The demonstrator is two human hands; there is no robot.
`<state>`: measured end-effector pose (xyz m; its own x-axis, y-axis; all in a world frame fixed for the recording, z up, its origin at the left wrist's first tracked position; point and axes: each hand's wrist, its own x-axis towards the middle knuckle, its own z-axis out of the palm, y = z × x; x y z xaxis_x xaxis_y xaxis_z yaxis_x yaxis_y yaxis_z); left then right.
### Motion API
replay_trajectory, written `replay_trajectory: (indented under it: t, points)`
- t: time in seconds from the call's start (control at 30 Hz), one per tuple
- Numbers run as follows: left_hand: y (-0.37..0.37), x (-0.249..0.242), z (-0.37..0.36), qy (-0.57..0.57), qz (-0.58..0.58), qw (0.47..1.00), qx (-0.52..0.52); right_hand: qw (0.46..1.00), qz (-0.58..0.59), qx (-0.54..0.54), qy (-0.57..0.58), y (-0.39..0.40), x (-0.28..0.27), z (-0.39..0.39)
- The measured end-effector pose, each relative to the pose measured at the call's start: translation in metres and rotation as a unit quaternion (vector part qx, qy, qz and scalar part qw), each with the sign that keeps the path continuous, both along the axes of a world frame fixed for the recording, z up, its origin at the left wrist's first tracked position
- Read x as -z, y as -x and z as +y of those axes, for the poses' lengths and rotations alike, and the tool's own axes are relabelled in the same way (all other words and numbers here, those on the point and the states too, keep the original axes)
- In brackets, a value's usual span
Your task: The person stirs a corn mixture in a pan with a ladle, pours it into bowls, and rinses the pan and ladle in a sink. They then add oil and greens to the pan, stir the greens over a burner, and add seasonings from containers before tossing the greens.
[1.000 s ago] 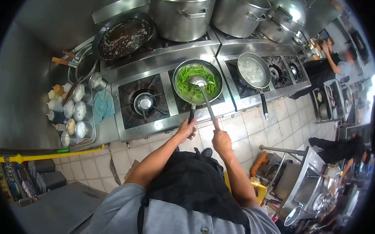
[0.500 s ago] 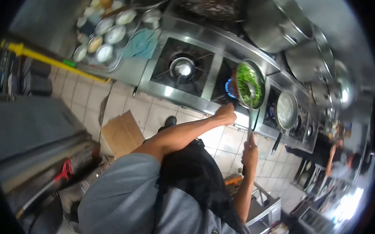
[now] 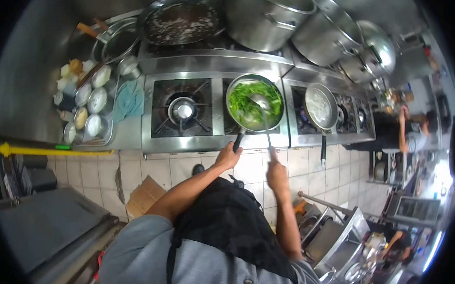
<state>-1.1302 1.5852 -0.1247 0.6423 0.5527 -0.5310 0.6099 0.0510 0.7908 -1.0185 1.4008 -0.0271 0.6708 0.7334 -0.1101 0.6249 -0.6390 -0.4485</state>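
Observation:
My left hand point(image 3: 228, 156) is closed round the black handle of a frying pan point(image 3: 230, 114) on the stove point(image 3: 216, 145). Green vegetables point(image 3: 250, 96) fill much of that pan, with some liquid beside them. The long ladle point(image 3: 261, 101) has its bowl in the greens, and my right hand point(image 3: 277, 174) is wrapped round its handle, slightly blurred. To the right, a second pan point(image 3: 320, 106) with whitish contents sits on another burner, its handle toward me. On the left, a bare burner point(image 3: 181, 109) shows no flame.
Small containers point(image 3: 97, 100) stand on a tray at the left, beside a teal cloth point(image 3: 130, 100). Large pots point(image 3: 268, 22) and a dark wide pan point(image 3: 182, 22) line the back. Flattened cardboard point(image 3: 144, 195) lies on the floor. Another person point(image 3: 415, 135) stands at the far right.
The view has turned and shifted. The pan with greens now sits level over its burner, where it was tilted with blue flame showing beside it. The ladle has moved within the greens.

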Motion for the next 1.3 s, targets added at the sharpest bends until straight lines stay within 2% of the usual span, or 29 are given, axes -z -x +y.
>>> replay_trajectory:
  t: [0.03,0.07,0.13,0.17,0.2,0.23,0.33,0.37,0.4,0.47,0.53,0.67,0.7,0.77,0.8,0.87,0.93,1.03,1.13,1.2,1.23,1.27,1.3]
  points:
    - [-0.001,0.006,-0.001,-0.074,-0.036,0.997,-0.01,0.999,0.009,0.018,0.028,0.014,-0.005,0.013]
    - [0.0,0.008,0.001,-0.076,-0.034,0.997,-0.005,0.998,0.023,0.038,0.052,0.029,-0.018,0.022]
    - [0.0,0.023,0.004,-0.144,-0.018,0.989,0.018,0.996,0.052,0.057,0.044,0.032,-0.041,0.002]
    - [-0.002,0.007,0.009,-0.156,-0.022,0.987,0.031,0.997,0.049,0.034,0.057,0.023,-0.043,-0.021]
    - [-0.001,-0.022,0.011,-0.075,0.013,0.997,0.032,0.996,0.046,0.008,0.072,0.015,-0.046,-0.038]
    - [0.0,-0.036,0.011,0.011,0.05,0.998,0.028,0.995,0.049,0.035,0.076,0.008,-0.055,-0.041]
    - [-0.002,-0.032,0.01,-0.011,0.06,0.997,0.042,0.997,0.05,0.063,0.002,0.002,-0.018,-0.01]
    - [-0.003,-0.032,0.009,-0.01,0.057,0.997,0.042,0.997,0.009,0.07,0.027,0.01,0.008,0.005]
    - [-0.002,-0.034,0.011,-0.004,0.06,0.997,0.05,0.992,0.078,0.092,0.041,0.021,-0.001,0.02]
    - [-0.001,-0.038,0.015,-0.009,0.061,0.996,0.065,0.992,0.098,0.073,0.008,0.036,-0.007,0.003]
    - [0.001,-0.043,0.017,0.016,0.043,0.996,0.077,0.992,0.114,0.053,-0.017,0.023,-0.04,-0.03]
    - [-0.001,-0.047,0.016,0.001,0.085,0.994,0.068,0.995,0.035,0.083,0.038,-0.013,-0.086,-0.019]
    - [-0.003,-0.047,0.018,0.001,0.084,0.994,0.069,0.995,0.034,0.084,0.038,-0.026,-0.082,-0.008]
    - [0.0,-0.044,0.015,0.017,0.065,0.996,0.06,0.995,-0.048,0.085,-0.007,-0.044,-0.048,0.008]
    - [0.003,-0.049,0.016,0.019,0.046,0.996,0.071,0.995,-0.007,0.097,0.027,-0.051,-0.016,0.012]
    - [-0.002,-0.034,0.017,0.009,0.054,0.996,0.072,0.995,-0.044,0.032,-0.086,-0.028,0.056,-0.01]
    - [-0.001,-0.041,0.018,0.006,0.051,0.997,0.065,0.997,0.006,0.012,-0.08,0.014,0.003,-0.021]
    - [0.001,-0.034,0.019,0.021,0.051,0.997,0.058,0.949,0.257,0.168,-0.07,0.023,-0.036,-0.027]
    - [0.006,-0.039,0.025,0.053,0.033,0.996,0.063,0.971,0.144,0.158,-0.11,0.008,0.003,0.011]
    - [0.006,-0.047,0.025,0.05,0.054,0.994,0.084,0.973,0.122,0.135,-0.145,0.003,0.036,0.049]
    - [0.005,-0.046,0.024,0.054,0.054,0.994,0.083,0.981,0.122,0.112,-0.104,0.009,0.029,0.062]
    - [0.007,-0.046,0.028,0.065,0.043,0.994,0.081,0.992,0.051,0.066,-0.095,0.02,0.023,0.063]
    - [0.011,-0.046,0.032,0.073,0.034,0.993,0.082,0.998,0.042,0.042,-0.027,0.027,0.015,0.048]
